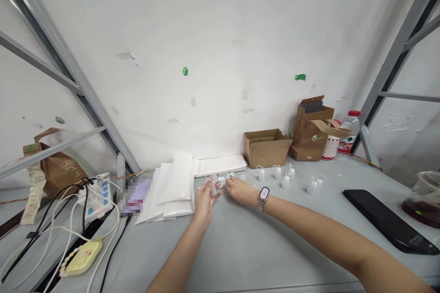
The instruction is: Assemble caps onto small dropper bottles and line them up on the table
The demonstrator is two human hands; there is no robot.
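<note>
Both my hands reach to the far middle of a grey table (247, 242). My left hand (204, 201) is closed, pinching a small clear bottle (214, 187) by its body. My right hand (239, 190), with a watch (263, 196) on its wrist, rests palm down with fingertips closed on a small white cap or nozzle (222, 181) right beside that bottle. Several more small white bottles (287, 179) with looped caps stand to the right of my right hand.
A stack of white bags (175, 185) lies left of my hands. An open cardboard box (266, 146), a brown paper bag (311, 135) and a water bottle (349, 132) line the wall. A black tablet (388, 222) lies right; a power strip (98, 194) with cables sits left.
</note>
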